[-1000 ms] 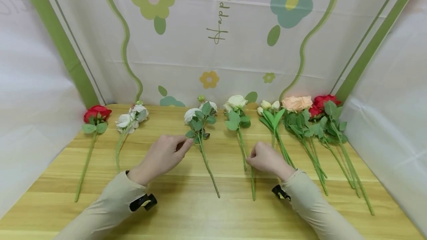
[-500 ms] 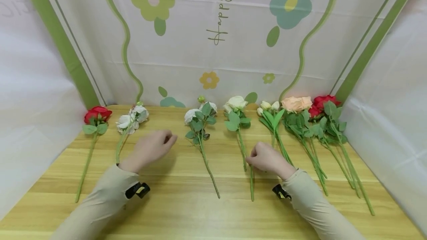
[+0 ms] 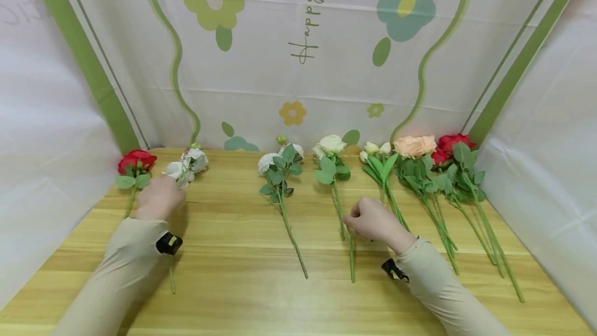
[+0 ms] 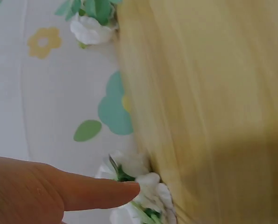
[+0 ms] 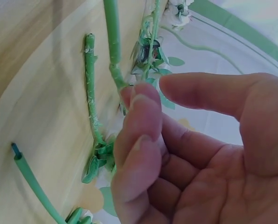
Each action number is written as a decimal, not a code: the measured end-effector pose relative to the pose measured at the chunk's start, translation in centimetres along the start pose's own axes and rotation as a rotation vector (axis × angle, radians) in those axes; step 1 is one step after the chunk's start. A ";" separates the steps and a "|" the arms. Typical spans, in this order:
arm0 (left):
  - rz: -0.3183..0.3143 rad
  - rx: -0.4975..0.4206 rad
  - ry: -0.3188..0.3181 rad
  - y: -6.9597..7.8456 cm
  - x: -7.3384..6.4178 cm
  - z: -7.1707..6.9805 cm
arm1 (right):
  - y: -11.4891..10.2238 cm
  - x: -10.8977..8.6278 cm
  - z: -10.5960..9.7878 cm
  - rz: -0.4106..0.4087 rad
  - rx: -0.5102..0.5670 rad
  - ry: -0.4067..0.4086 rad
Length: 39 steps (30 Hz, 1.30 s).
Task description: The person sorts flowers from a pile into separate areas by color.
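My left hand [image 3: 160, 198] is over the stem of a white artificial flower [image 3: 187, 164], just below its petals. In the left wrist view one straight finger [image 4: 101, 192] overlaps the white petals [image 4: 150, 189]; the other fingers are hidden. My right hand [image 3: 375, 222] is by the stems below a cream rose [image 3: 330, 145], fingers loosely bent. In the right wrist view a green stem [image 5: 113, 37] runs behind its fingertips [image 5: 146, 95], and the thumb lies to the other side, with no stem between them.
A red rose [image 3: 136, 161] lies at far left and a white rose stem [image 3: 290, 229] in the middle. To the right are tulips [image 3: 383, 162], a peach flower [image 3: 415, 145] and red roses [image 3: 451, 144]. A printed cloth [image 3: 261, 66] stands behind the wooden table [image 3: 261, 305].
My left hand has moved left, away from the middle white rose stem to the white flower at left. The right hand has stayed almost in place, its thumb and fingertips slightly shifted.
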<state>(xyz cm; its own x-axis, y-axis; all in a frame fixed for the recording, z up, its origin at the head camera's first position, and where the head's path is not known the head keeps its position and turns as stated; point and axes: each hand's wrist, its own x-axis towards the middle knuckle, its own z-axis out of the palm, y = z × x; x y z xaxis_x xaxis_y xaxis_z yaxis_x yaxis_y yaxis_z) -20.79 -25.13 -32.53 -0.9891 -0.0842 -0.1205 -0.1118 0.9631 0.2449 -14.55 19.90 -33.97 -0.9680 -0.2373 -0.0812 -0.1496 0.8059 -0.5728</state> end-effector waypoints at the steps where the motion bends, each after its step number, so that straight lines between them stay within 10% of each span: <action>1: -0.013 0.006 -0.012 -0.3 0.1 0.0 | -0.1 -0.1 0.0 -0.005 0.004 0.007; 24: 0.011 -0.059 -0.027 -1.4 1.2 0.4 | -0.2 -0.1 0.1 -0.047 0.021 0.060; 39: 0.252 -0.348 0.247 0.8 0.9 0.1 | -0.4 -0.3 0.0 -0.053 0.062 0.053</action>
<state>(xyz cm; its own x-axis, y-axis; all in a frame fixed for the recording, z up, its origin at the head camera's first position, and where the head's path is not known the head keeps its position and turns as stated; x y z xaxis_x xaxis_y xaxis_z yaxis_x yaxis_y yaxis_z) -21.76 -24.39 -32.54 -0.9778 0.0417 0.2051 0.1501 0.8224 0.5487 -14.16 19.61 -33.72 -0.9688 -0.2478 -0.0071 -0.1892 0.7575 -0.6248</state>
